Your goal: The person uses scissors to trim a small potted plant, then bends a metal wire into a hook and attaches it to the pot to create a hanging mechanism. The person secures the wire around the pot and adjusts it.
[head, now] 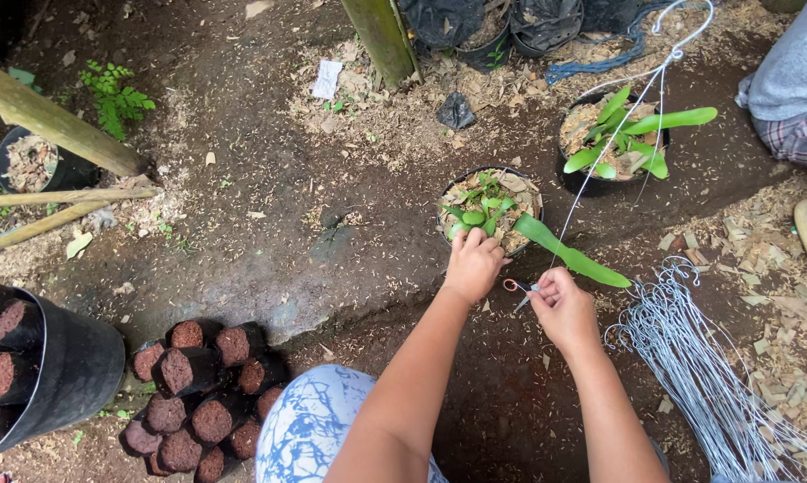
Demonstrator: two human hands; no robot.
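I am gripping the near rim of the round black plastic pot (451, 192) of green seedlings with my left hand (473, 262). My right hand (561, 307) is closing on small red-handled pliers (518, 289) and a thin silver wire (611, 136), just right of the left. The wire's long axis is running far-right, toward a second black pot (578, 182). A bundle of wire hangers (689, 358) is lying right.

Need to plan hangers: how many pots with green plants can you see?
2. One pot sits just beyond the left hand, which touches its rim. The other pot stands farther right, with wire hanger attached. More pots at the top edge may hold plants; contents unclear.
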